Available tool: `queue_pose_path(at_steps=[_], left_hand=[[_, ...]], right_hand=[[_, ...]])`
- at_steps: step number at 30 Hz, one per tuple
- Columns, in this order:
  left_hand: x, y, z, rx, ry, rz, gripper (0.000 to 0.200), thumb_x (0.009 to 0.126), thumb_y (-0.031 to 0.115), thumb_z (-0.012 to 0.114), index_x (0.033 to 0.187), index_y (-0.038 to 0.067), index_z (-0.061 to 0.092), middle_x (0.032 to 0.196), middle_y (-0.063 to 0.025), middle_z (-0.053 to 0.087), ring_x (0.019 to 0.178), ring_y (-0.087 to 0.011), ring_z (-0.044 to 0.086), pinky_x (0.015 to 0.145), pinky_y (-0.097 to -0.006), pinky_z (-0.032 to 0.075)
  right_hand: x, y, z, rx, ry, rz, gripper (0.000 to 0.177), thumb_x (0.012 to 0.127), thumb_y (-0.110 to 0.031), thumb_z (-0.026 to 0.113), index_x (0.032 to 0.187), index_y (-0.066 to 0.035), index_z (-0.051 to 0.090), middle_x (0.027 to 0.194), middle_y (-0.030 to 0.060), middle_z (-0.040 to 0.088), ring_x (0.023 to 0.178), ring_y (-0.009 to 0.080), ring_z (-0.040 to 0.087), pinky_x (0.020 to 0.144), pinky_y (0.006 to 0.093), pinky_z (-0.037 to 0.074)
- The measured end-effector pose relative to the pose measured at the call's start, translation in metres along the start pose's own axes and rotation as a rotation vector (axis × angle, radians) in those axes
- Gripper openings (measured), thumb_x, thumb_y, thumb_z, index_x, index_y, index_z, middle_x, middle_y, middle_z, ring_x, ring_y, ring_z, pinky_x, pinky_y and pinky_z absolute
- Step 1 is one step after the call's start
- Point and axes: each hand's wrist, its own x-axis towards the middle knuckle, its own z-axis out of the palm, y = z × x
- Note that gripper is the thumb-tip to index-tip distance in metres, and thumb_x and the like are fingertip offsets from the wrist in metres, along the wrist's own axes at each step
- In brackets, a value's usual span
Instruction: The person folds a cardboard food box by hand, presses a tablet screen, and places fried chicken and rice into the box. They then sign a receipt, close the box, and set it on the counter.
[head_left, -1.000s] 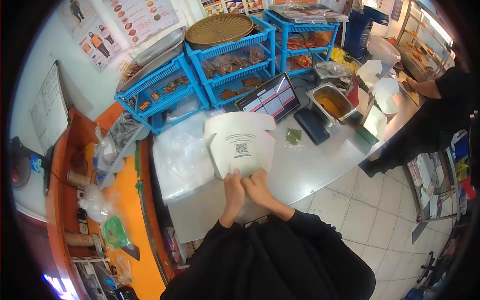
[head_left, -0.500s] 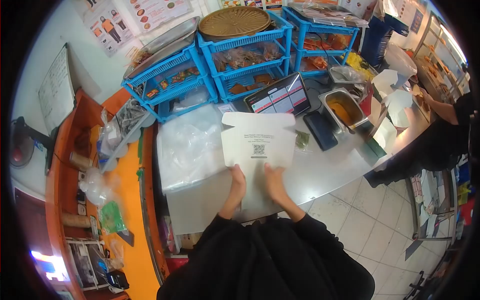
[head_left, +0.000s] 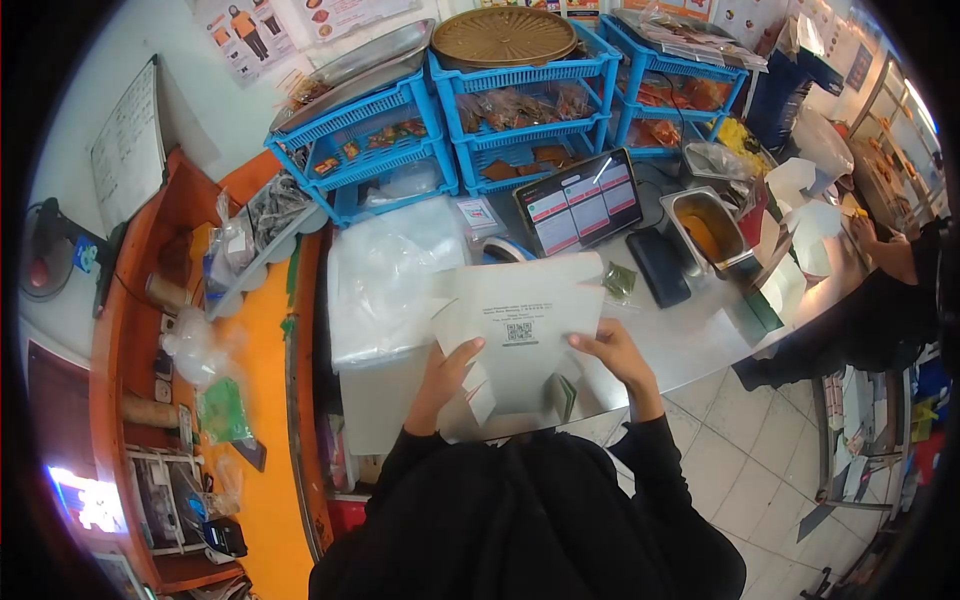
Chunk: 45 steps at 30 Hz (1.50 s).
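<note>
A white cardboard box blank (head_left: pixel 518 300), printed with small text and a QR code, is held over the steel table. My left hand (head_left: pixel 442 378) grips its left side with the thumb on the printed face. At its right side, my right hand (head_left: pixel 618 358) holds it in the same way. Two flaps with coloured edges stick out near the table's front edge. Clear plastic bags (head_left: pixel 390 280) lie to the left, and a tablet (head_left: pixel 580 205) with a lit screen stands behind the blank.
Blue tiered racks (head_left: pixel 525 125) stand along the wall. A dark phone-like object (head_left: pixel 658 268), a green packet (head_left: pixel 620 281) and a metal container (head_left: pixel 705 230) are on the steel table (head_left: pixel 375 400). Another person's arm (head_left: pixel 890 255) shows at the right, near open boxes (head_left: pixel 812 240).
My hands have moved apart to the blank's two sides. The lower flaps now stand out from it. A round blue-and-white item shows behind the blank, and the view has shifted slightly.
</note>
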Motion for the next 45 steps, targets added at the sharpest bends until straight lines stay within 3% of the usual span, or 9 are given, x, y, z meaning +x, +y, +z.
queue_pose_path(at_steps=[4,8,16,20,27,34,39,42,45], left_hand=[[-0.011,0.022,-0.002,0.451,-0.130,0.068,0.029,0.074,0.005,0.049,0.102,-0.003,0.046,0.093,-0.0066,0.052,0.086,-0.0133,0.047,0.074,-0.0243,0.037],[-0.015,0.033,-0.014,0.031,-0.237,0.100,0.031,0.075,0.004,0.047,0.104,-0.003,0.044,0.095,-0.0072,0.051,0.086,-0.0132,0.046,0.074,-0.0246,0.038],[-0.003,0.024,0.050,0.036,0.524,0.209,0.049,0.081,0.014,0.042,0.121,-0.005,0.023,0.104,-0.0144,0.045,0.091,-0.0170,0.045,0.076,-0.0253,0.037],[0.020,-0.001,0.041,0.171,0.537,0.352,0.048,0.084,0.026,0.036,0.120,-0.003,0.023,0.107,-0.0152,0.043,0.094,-0.0197,0.043,0.078,-0.0274,0.035],[0.022,0.006,0.048,0.189,0.453,0.405,0.044,0.087,0.039,0.015,0.107,0.003,0.033,0.101,-0.0101,0.041,0.095,-0.0178,0.041,0.082,-0.0289,0.032],[-0.002,-0.005,0.052,0.038,0.453,0.248,0.035,0.087,0.033,0.030,0.102,0.001,0.036,0.088,-0.0068,0.046,0.081,-0.0117,0.044,0.072,-0.0243,0.036],[-0.009,-0.012,0.048,0.023,0.376,0.365,0.030,0.085,0.030,0.039,0.098,0.003,0.038,0.084,-0.0032,0.047,0.075,-0.0061,0.044,0.066,-0.0194,0.036],[-0.010,-0.009,0.037,0.001,0.205,0.224,0.032,0.084,0.025,0.042,0.105,0.003,0.034,0.089,-0.0053,0.048,0.077,-0.0073,0.045,0.067,-0.0201,0.037],[-0.007,-0.001,0.046,-0.054,0.454,0.345,0.047,0.082,0.014,0.047,0.119,0.005,0.020,0.100,-0.0107,0.046,0.082,-0.0117,0.047,0.070,-0.0225,0.039]], right_hand=[[0.005,-0.003,0.015,0.006,0.102,-0.206,0.028,0.075,-0.009,0.055,0.099,0.003,0.050,0.084,0.0055,0.058,0.077,0.0106,0.052,0.070,0.0232,0.040],[-0.002,-0.014,0.024,-0.234,-0.041,-0.278,0.030,0.075,-0.008,0.053,0.103,0.003,0.047,0.083,0.0081,0.057,0.078,0.0118,0.052,0.070,0.0250,0.040],[0.006,0.000,0.093,-0.719,0.415,-0.555,0.048,0.076,-0.014,0.048,0.118,0.001,0.028,0.098,0.0185,0.044,0.082,0.0306,0.044,0.071,0.0342,0.035],[0.003,-0.008,0.109,-0.734,0.420,-0.708,0.060,0.077,-0.032,0.046,0.119,0.004,0.021,0.102,0.0219,0.039,0.089,0.0352,0.038,0.078,0.0410,0.029],[0.006,-0.017,0.078,-0.144,0.184,-0.231,0.046,0.083,-0.031,0.040,0.113,0.002,0.027,0.103,0.0185,0.037,0.096,0.0281,0.036,0.084,0.0362,0.027],[0.006,-0.047,0.059,-0.270,0.062,-0.162,0.035,0.075,-0.025,0.057,0.093,0.003,0.048,0.079,0.0126,0.053,0.070,0.0148,0.052,0.061,0.0270,0.041],[0.013,-0.017,0.056,-0.393,0.352,-0.133,0.032,0.069,-0.028,0.063,0.077,0.002,0.056,0.052,0.0048,0.053,0.045,0.0103,0.051,0.044,0.0235,0.039],[0.017,0.006,0.054,-0.322,0.393,-0.240,0.035,0.072,-0.028,0.060,0.089,0.001,0.053,0.048,0.0039,0.052,0.038,0.0095,0.048,0.039,0.0234,0.038],[0.008,0.001,0.050,-0.353,0.233,-0.013,0.043,0.077,-0.026,0.054,0.108,0.002,0.042,0.067,0.0080,0.058,0.058,0.0077,0.054,0.050,0.0215,0.040]])
